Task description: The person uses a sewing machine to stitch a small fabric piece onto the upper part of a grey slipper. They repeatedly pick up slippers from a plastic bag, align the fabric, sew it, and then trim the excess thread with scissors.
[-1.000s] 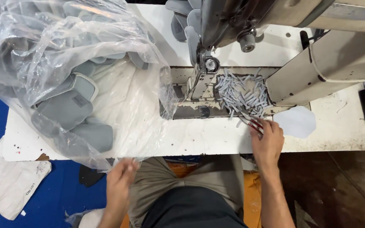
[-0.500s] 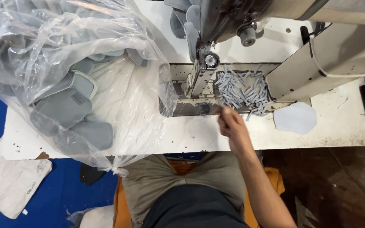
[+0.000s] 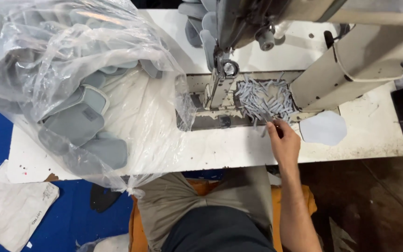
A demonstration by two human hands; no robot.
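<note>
On the white sewing table [image 3: 239, 149], I'm reaching my right hand [image 3: 283, 142], fingers pinching, up to the pile of grey strips [image 3: 262, 98] lying just ahead; my left hand isn't showing.

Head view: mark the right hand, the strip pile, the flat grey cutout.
right hand [image 3: 284, 142], head view, back of hand.
strip pile [image 3: 262, 97], head view, pile's middle.
flat grey cutout [image 3: 323, 127], head view, its centre.

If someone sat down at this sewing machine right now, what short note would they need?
Right hand: fingertips at the near edge of the pile of small grey strips on the machine bed; whether it pinches one is unclear.
Left hand: out of view.
Clear plastic bag of grey padded pieces lies on the table's left.
Pale blue cut piece lies flat, right of the hand.
Nothing visible under the needle.
</note>
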